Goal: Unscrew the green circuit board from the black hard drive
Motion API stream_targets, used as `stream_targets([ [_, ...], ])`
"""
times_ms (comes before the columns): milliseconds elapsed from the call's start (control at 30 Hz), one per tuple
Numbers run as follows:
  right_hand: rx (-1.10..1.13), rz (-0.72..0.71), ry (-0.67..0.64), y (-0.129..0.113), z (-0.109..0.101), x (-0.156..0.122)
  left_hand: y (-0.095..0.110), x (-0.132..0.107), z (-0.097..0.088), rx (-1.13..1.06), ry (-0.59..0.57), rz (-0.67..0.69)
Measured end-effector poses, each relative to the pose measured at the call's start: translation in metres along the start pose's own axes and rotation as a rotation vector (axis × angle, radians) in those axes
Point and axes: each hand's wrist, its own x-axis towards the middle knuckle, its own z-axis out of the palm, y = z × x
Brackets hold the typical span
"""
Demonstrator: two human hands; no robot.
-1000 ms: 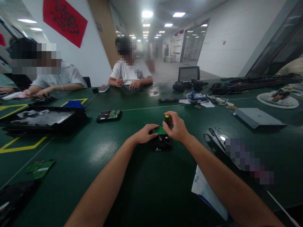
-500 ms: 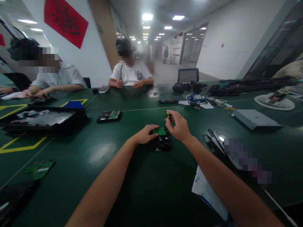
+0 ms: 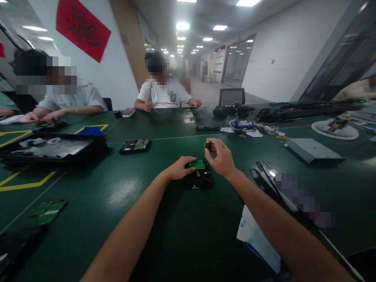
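A black hard drive [image 3: 199, 178] with a green circuit board [image 3: 197, 164] on top lies on the green table [image 3: 164, 219] in front of me. My left hand [image 3: 179, 168] rests on its left edge, fingers curled over the board's corner. My right hand [image 3: 221, 158] is closed around a small screwdriver with a yellow and black handle [image 3: 208, 144], held upright above the drive's far right corner. The tool's tip is hidden behind my fingers.
A second hard drive [image 3: 135, 145] lies further left, beside a black tray [image 3: 49, 148]. A loose green board [image 3: 48, 210] sits near left. White paper [image 3: 255, 243] lies by my right arm, a grey box [image 3: 313, 150] at right. Two people sit across the table.
My right hand has lifted slightly with the screwdriver and turned it in its fingers. The left hand stays on the drive. The person opposite has moved a hand outward.
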Motion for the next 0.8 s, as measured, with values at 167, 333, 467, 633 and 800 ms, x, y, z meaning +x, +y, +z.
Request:
stream_targets([
  [167, -0.010, -0.002, 0.015, -0.004, 0.000, -0.004, 0.002, 0.000, 0.000, 0.001, 0.005, -0.002],
  [333, 0.025, 0.024, 0.034, 0.000, -0.001, -0.009, -0.001, 0.001, 0.001, -0.002, 0.007, 0.000],
  [467, -0.025, 0.025, 0.028, -0.001, -0.004, -0.010, 0.000, 0.001, 0.000, 0.016, -0.003, -0.014],
  [633, 0.010, 0.044, 0.036, 0.000, -0.003, -0.010, 0.002, 0.000, -0.002, 0.015, -0.018, -0.018],
  [800, -0.008, 0.051, 0.031, 0.005, -0.002, -0.008, 0.001, 0.000, -0.002, 0.010, -0.016, -0.019],
])
